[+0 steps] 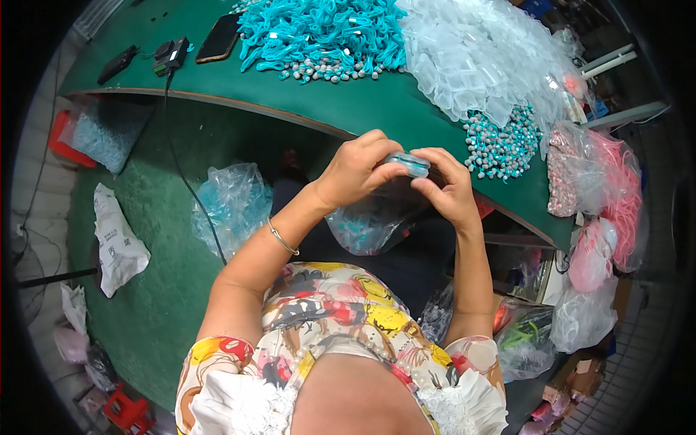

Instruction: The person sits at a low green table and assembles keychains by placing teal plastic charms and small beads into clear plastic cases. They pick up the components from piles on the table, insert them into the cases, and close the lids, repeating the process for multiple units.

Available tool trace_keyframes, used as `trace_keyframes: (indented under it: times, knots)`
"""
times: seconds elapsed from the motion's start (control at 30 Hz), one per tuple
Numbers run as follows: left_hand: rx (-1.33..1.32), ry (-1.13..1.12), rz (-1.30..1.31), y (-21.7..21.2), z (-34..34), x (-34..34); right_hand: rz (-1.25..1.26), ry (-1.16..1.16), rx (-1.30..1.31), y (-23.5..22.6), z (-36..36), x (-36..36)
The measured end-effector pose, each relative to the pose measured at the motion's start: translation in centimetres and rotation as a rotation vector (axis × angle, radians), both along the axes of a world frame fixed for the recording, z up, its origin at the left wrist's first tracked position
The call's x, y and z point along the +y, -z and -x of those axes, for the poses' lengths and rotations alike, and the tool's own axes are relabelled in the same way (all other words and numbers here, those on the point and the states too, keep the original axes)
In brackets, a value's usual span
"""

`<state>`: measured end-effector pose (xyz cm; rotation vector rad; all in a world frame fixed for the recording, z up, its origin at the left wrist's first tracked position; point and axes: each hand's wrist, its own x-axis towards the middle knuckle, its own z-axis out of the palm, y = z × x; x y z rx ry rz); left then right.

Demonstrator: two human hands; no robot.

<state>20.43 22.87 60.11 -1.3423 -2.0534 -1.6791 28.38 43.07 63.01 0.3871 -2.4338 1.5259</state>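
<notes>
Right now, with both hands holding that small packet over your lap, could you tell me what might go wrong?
1. The small clear packet is pinched between the left hand and right hand past the green table's edge; if the grip slips, it would likely drop towards the bag on the lap or the floor.
2. The pile of clear pouches leans over loose beaded pieces near the edge; a nudge could spill them.

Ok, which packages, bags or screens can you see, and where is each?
Small clear pouch: held between left hand and right hand.
Clear pouch heap: table's far right.
Dark phone: table's far left, screen off.
White printed bag: floor, left.
Pink-filled bag: right.
</notes>
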Motion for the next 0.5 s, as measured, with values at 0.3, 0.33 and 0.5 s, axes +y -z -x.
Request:
trace_keyframes:
  times: [0.3,0.33,0.5]
  knots:
    - [-0.026,0.087,-0.017,-0.9,0.3,-0.4,-0.015,0.041,0.025,-1.3,-0.1,-0.7]
    - [-0.006,0.086,-0.026,-0.9,0.3,-0.3,-0.011,0.043,0.034,-1.3,-0.1,-0.8]
    - [-0.052,0.074,-0.112,-1.6,-0.3,-0.6,-0.18,0.069,0.238,-2.9,-0.2,-2.5]
